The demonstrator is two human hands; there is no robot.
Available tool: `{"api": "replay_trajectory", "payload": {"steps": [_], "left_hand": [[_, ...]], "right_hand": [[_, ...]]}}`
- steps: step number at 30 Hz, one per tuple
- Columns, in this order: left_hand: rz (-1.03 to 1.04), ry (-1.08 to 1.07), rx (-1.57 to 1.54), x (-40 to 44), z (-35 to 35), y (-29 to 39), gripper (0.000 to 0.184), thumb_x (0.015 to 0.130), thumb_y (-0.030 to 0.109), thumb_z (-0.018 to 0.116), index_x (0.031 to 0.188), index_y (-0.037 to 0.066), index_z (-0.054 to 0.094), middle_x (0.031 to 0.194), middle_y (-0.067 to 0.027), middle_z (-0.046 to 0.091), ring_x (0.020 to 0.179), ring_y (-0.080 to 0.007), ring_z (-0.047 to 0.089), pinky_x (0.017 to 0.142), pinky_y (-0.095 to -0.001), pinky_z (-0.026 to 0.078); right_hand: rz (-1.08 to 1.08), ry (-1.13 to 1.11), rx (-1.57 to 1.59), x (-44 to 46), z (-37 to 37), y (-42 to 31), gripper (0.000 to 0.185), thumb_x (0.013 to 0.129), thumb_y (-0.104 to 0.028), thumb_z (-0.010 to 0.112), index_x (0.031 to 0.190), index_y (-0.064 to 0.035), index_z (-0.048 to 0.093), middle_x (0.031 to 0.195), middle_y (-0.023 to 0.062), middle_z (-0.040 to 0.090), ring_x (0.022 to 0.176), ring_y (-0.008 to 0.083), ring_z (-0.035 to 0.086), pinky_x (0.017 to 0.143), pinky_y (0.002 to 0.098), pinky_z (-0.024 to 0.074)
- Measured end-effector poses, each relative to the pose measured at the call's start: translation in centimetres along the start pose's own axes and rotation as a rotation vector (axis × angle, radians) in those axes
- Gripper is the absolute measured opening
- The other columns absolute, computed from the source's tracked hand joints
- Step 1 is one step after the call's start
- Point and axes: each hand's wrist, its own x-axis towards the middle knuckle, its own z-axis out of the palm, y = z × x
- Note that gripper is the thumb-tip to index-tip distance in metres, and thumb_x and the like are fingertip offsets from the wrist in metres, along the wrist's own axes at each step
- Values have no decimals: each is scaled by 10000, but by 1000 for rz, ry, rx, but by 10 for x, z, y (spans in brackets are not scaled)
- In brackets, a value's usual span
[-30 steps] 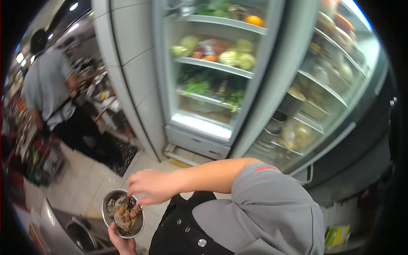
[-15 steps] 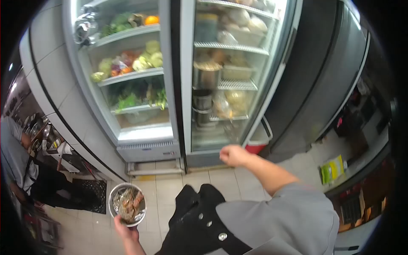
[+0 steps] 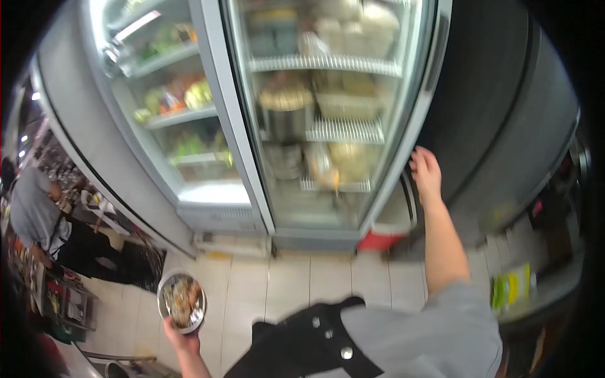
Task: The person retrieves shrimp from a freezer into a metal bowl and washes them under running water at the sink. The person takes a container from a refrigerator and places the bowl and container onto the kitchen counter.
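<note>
My left hand (image 3: 183,340) holds a round metal bowl (image 3: 162,303) by its lower rim, at the lower left. Brownish and orange food (image 3: 183,301), too blurred to name, lies in the bowl. My right hand (image 3: 426,167) is raised at the right edge of a glass fridge door (image 3: 328,208), just below its dark handle (image 3: 438,57). Its fingers are partly spread and nothing shows in them; whether they touch the door frame I cannot tell. Behind the glass are a metal pot (image 3: 285,120) and bagged or boxed food on wire racks.
A second glass fridge (image 3: 217,217) with vegetables stands to the left. A person (image 3: 38,208) in a grey shirt works at the far left beside a dark mat (image 3: 142,261). A red and white container (image 3: 381,239) sits low by the fridge; a green-yellow packet (image 3: 512,286) lies at the right.
My right hand has moved from above the bowl to the right, up to the fridge door's edge, and its fingers have opened. The view has turned right. My left hand still holds the bowl.
</note>
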Motion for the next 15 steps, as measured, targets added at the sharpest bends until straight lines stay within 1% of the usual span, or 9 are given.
{"api": "replay_trajectory", "payload": {"steps": [1, 2, 3, 6, 7, 8, 10, 13, 15], "left_hand": [[5, -89, 24, -4, 0, -9, 639, 836, 372, 465, 1398, 74, 407, 1348, -147, 516, 1163, -353, 564, 873, -540, 523], [-17, -53, 22, -10, 7, -17, 642, 828, 379, 450, 1392, 73, 415, 1342, -155, 524, 1146, -365, 577, 859, -553, 526], [-8, -36, 41, -15, 9, -23, 644, 824, 378, 443, 1387, 66, 418, 1328, -157, 536, 1133, -370, 584, 861, -563, 520], [0, -25, 24, -28, 13, -42, 644, 817, 376, 433, 1371, 48, 430, 1294, -169, 560, 1106, -380, 599, 865, -586, 509], [2, -31, 16, -31, 16, -46, 643, 815, 375, 431, 1366, 43, 435, 1284, -174, 567, 1099, -382, 602, 866, -592, 506], [8, -35, 9, -35, 19, -49, 642, 813, 375, 429, 1362, 41, 439, 1280, -177, 569, 1097, -382, 603, 867, -592, 505], [12, -40, 15, -45, 25, -49, 641, 811, 374, 426, 1355, 36, 447, 1271, -182, 574, 1093, -381, 605, 868, -593, 503], [53, -39, 52, -58, 30, -49, 617, 806, 362, 421, 1329, 38, 468, 1254, -178, 582, 1063, -379, 618, 824, -579, 523], [73, -3, 39, -63, 30, -50, 607, 805, 357, 420, 1318, 36, 469, 1232, -175, 592, 1041, -374, 626, 792, -567, 536]], "right_hand": [[-30, 75, -62, 10, 0, -14, 411, 964, -288, 587, 1280, -30, 533, 1135, 84, 619, 993, 158, 581, 814, 283, 475], [-201, 101, -106, 45, -10, 7, 462, 963, -302, 589, 1323, -25, 502, 1228, 129, 584, 1106, 192, 559, 933, 327, 449], [-163, 132, -24, 51, -5, -12, 504, 966, -304, 588, 1350, -1, 467, 1296, 153, 549, 1191, 215, 522, 1024, 330, 390], [-183, 55, 136, 95, -2, -17, 525, 971, -310, 579, 1357, 21, 447, 1336, 162, 518, 1218, 214, 500, 1040, 317, 371], [-180, -19, 207, 112, 1, -11, 525, 978, -331, 565, 1338, 36, 462, 1333, 154, 526, 1226, 209, 494, 1047, 314, 361], [-207, 0, 172, 117, 12, -18, 519, 979, -356, 555, 1315, 35, 491, 1305, 135, 556, 1200, 193, 508, 1036, 311, 362], [-173, -58, 136, 118, 18, -33, 513, 967, -375, 571, 1278, 30, 537, 1247, 120, 602, 1149, 179, 535, 1003, 303, 378], [-110, -76, 134, 119, 18, -43, 527, 944, -410, 595, 1236, 28, 575, 1195, 117, 633, 1103, 174, 556, 970, 304, 393], [-87, -20, 95, 124, 19, -37, 560, 920, -460, 611, 1188, 32, 602, 1165, 126, 642, 1095, 181, 564, 954, 312, 404]]}}
